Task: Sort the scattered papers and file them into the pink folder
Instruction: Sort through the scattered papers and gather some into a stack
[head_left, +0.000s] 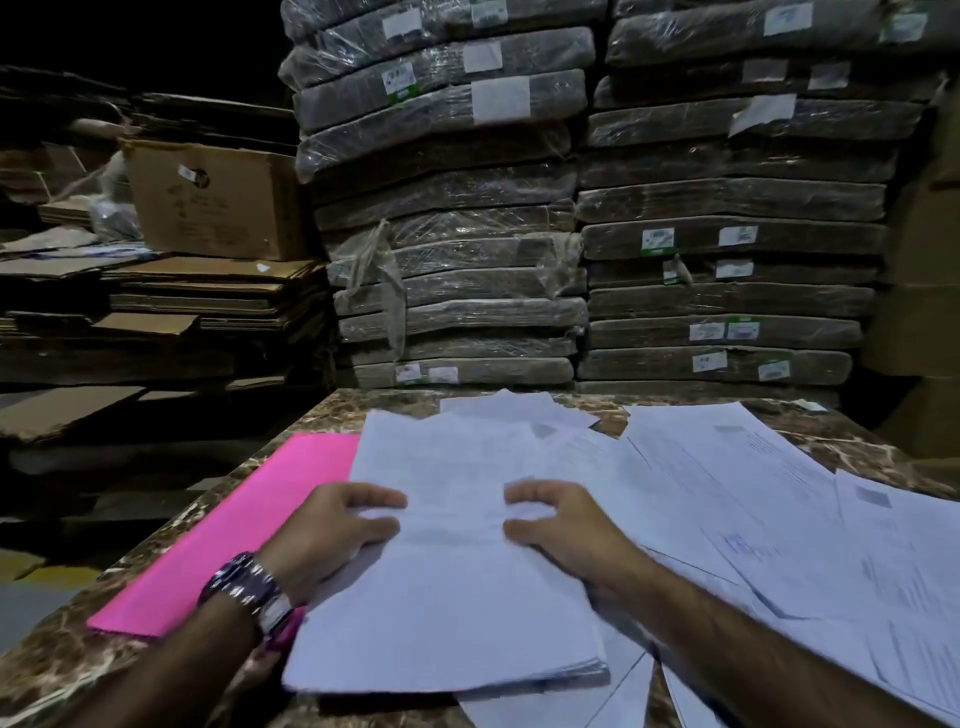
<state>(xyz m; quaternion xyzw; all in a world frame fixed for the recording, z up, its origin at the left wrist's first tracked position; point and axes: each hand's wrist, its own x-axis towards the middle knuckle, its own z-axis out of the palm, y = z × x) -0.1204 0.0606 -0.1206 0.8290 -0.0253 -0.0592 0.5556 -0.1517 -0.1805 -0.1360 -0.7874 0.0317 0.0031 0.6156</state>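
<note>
Wrapped bundles of flattened cardboard rose behind a marble-patterned bench. On it, the pink folder lay closed at the left, its right side tucked under a stack of papers in front of the person. The left hand gripped the stack's left edge, thumb on top. The right hand rested on the top sheet with bent fingers; blur hid whether they pinched the paper or only pressed it. Loose sheets fanned out to the right and beyond the stack, overlapping one another.

The step in hand looked like gathering and squaring: part of the paper was stacked, much was not, and nothing was filed. The next move probably called for drawing the loose sheets onto the stack, then freeing and opening the folder.
</note>
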